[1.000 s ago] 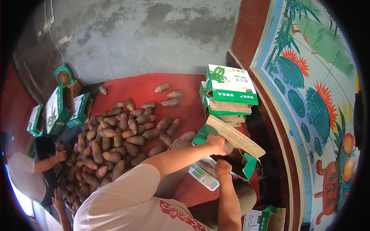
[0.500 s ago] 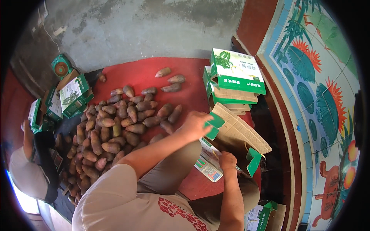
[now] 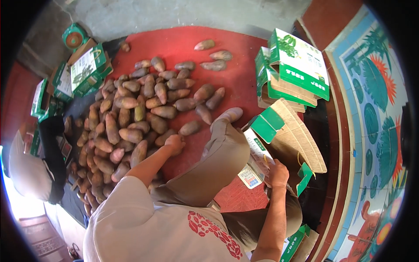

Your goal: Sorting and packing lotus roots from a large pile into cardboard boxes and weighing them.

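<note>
My left hand (image 3: pixel 175 143) is down at the near right side of a heap of brown-purple tubers (image 3: pixel 124 118). Its fingers curl over a tuber that they mostly hide. A single tuber (image 3: pixel 190 128) lies just beyond that hand. On my right, an open cardboard box (image 3: pixel 301 135) has green flaps raised and a tan inner side showing. My right hand (image 3: pixel 278 174) is closed on the near edge of this box. Beside the box, a scale's keypad panel (image 3: pixel 250 176) shows between my legs; the rest of the scale is hidden.
Flattened green-and-white cartons (image 3: pixel 299 65) are stacked at the far right. More cartons (image 3: pixel 83 72) and a green dial scale (image 3: pixel 74 37) stand at the back left. Another person (image 3: pixel 30 168) sits at the left edge. A red mat (image 3: pixel 174 41) lies beneath the tubers.
My left hand has gone from the box's green flap across to the tuber heap. My right hand stays at the box edge. The whole view has shifted.
</note>
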`<state>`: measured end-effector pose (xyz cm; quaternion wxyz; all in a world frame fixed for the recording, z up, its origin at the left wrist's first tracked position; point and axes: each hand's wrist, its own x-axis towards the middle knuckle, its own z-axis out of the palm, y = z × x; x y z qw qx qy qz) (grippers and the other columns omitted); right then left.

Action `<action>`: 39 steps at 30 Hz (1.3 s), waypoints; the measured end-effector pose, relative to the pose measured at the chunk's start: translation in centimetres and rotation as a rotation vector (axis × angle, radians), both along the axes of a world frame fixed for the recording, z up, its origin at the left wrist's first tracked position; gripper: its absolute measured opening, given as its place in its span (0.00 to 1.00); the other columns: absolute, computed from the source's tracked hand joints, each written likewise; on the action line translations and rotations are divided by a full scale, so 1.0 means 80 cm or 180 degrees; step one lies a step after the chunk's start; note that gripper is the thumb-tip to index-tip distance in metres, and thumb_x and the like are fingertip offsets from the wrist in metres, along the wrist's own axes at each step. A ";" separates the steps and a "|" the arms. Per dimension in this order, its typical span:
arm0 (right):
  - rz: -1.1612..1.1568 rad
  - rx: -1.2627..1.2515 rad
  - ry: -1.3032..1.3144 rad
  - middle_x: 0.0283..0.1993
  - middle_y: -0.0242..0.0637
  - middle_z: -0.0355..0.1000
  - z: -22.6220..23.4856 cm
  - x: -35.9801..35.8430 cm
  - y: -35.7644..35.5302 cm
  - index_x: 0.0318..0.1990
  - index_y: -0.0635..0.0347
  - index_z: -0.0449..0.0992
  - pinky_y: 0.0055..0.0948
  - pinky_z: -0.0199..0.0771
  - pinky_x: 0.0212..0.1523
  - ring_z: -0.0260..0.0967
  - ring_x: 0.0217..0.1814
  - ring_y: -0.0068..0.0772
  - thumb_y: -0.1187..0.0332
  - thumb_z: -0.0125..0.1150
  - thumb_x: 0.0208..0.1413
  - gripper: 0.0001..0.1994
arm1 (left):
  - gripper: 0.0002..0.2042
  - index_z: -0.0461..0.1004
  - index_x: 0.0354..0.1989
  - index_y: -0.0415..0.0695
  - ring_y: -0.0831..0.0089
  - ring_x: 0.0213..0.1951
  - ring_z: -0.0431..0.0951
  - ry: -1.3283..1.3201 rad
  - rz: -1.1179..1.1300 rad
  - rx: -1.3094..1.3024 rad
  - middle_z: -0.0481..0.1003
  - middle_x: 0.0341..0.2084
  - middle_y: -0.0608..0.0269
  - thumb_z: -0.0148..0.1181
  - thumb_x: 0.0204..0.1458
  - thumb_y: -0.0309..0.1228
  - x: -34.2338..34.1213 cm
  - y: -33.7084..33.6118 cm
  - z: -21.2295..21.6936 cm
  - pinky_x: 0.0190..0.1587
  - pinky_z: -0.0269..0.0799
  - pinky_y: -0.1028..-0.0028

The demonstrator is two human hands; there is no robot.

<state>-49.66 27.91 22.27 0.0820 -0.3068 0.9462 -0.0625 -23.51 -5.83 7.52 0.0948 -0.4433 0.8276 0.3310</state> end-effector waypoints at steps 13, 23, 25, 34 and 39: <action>-0.0128 -0.0016 -0.0153 0.27 0.50 0.72 0.015 0.012 -0.013 0.32 0.59 0.72 0.45 0.69 0.33 0.71 0.33 0.53 0.62 0.52 0.55 0.10 | 0.22 0.70 0.52 0.46 0.51 0.51 0.71 -0.1028 -0.2259 0.0541 0.69 0.51 0.50 0.54 0.48 0.41 0.035 0.124 -0.091 0.48 0.70 0.55; 0.0016 -0.0065 -0.0250 0.28 0.50 0.72 0.012 0.009 -0.014 0.33 0.60 0.72 0.44 0.68 0.32 0.71 0.33 0.54 0.63 0.51 0.56 0.09 | 0.33 0.56 0.62 0.47 0.56 0.57 0.64 -0.1142 -0.1631 0.0796 0.61 0.58 0.51 0.60 0.45 0.38 -0.023 0.127 -0.087 0.54 0.65 0.58; -0.0016 -0.0086 -0.0307 0.29 0.52 0.72 0.012 0.008 -0.012 0.36 0.61 0.73 0.44 0.68 0.32 0.70 0.33 0.55 0.64 0.52 0.55 0.10 | 0.34 0.55 0.62 0.47 0.57 0.58 0.63 -0.0912 -0.1391 0.0261 0.59 0.59 0.52 0.60 0.44 0.37 -0.050 0.118 -0.082 0.55 0.64 0.58; 0.0101 -0.0055 -0.0163 0.29 0.47 0.73 0.014 0.013 -0.016 0.36 0.57 0.74 0.42 0.70 0.32 0.72 0.32 0.50 0.64 0.52 0.56 0.08 | 0.42 0.57 0.63 0.48 0.58 0.64 0.54 -0.0733 -0.2075 -0.0604 0.55 0.62 0.56 0.69 0.34 0.38 -0.156 0.095 -0.139 0.56 0.63 0.57; -0.0021 0.0032 -0.0344 0.30 0.46 0.74 0.021 0.013 -0.023 0.37 0.56 0.75 0.41 0.71 0.32 0.73 0.32 0.49 0.65 0.53 0.56 0.07 | 0.44 0.61 0.61 0.48 0.59 0.62 0.58 -0.1022 -0.2288 -0.0125 0.58 0.62 0.61 0.73 0.29 0.41 -0.185 0.083 -0.162 0.56 0.61 0.56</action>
